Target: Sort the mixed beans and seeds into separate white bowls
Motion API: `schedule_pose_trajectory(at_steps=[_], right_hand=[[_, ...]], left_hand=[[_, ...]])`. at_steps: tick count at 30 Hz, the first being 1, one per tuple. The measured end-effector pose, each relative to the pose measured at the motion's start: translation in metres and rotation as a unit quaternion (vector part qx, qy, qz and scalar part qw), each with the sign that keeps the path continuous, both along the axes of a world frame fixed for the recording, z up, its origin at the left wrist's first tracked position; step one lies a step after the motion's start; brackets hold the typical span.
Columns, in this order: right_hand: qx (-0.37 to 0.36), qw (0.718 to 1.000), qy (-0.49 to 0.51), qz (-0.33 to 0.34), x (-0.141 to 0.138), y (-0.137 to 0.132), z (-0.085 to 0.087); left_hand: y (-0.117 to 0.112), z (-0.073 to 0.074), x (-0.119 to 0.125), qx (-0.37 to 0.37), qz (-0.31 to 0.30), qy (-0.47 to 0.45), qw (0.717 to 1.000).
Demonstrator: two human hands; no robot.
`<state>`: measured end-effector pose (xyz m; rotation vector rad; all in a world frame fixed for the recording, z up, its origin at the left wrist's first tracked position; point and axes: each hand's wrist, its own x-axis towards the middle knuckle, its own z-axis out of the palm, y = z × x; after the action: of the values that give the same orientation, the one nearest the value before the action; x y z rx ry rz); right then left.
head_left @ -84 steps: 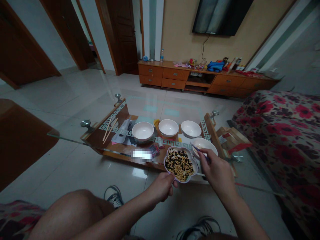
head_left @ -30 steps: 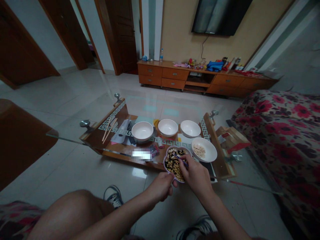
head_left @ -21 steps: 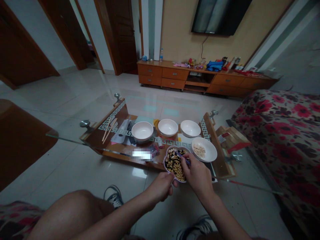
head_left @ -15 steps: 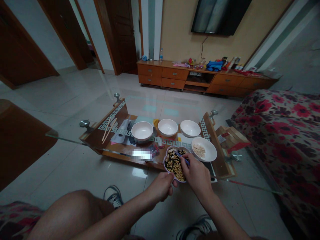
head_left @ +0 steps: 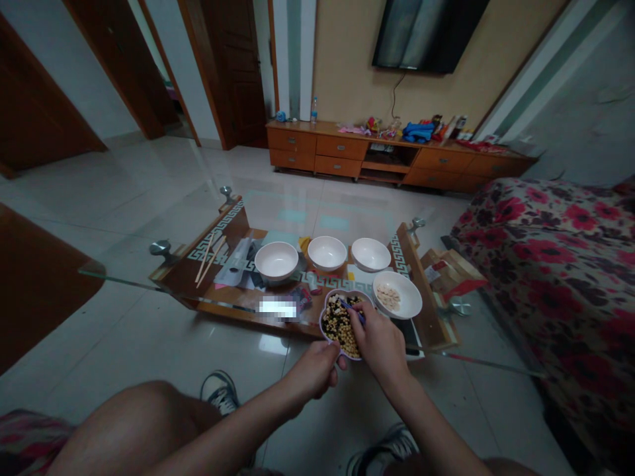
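My left hand (head_left: 312, 371) grips the rim of a scalloped white-and-purple bowl (head_left: 338, 324) filled with yellow soybeans, black beans and pale bits. My right hand (head_left: 378, 345) sits over that bowl, pinching a thin blue utensil (head_left: 358, 315) with its tip among the beans. The fingers hide the bowl's near right side. Just beyond, a white bowl (head_left: 397, 295) holds several pale flat pieces. Three empty white bowls (head_left: 276, 260) (head_left: 326, 253) (head_left: 370, 254) stand in a row farther away.
The bowls rest on the wooden lower shelf of a glass-topped table (head_left: 119, 279), among wooden chopsticks (head_left: 208, 258) and packets. A floral sofa (head_left: 546, 277) lies to the right, a wooden cabinet (head_left: 397, 149) stands beyond, and my knee and shoes show below.
My right hand has moved left from the white bowl to above the scalloped bowl, uncovering the pale pieces. The whole view has shifted slightly left.
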<state>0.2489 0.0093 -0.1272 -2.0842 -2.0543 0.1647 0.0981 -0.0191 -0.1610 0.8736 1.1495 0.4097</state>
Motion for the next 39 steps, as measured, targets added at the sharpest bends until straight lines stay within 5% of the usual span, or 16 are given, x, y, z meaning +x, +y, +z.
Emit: schedule_pose_trajectory(at_steps=[13,24,39], right_hand=[[0.006,1.000,-0.001,0.018,-0.003,-0.001,0.003],[0.043,0.998,0.032,0.016,0.006,-0.005,0.011],[0.088,0.988,-0.003,-0.126,0.057,0.003,0.038]], left_hand=[[-0.001,0.007,-0.003,-0.001,-0.001,0.002,1.000],[-0.001,-0.004,-0.004,0.013,0.000,-0.006,1.000],[0.001,0.001,-0.004,-0.006,-0.003,-0.008,1.000]])
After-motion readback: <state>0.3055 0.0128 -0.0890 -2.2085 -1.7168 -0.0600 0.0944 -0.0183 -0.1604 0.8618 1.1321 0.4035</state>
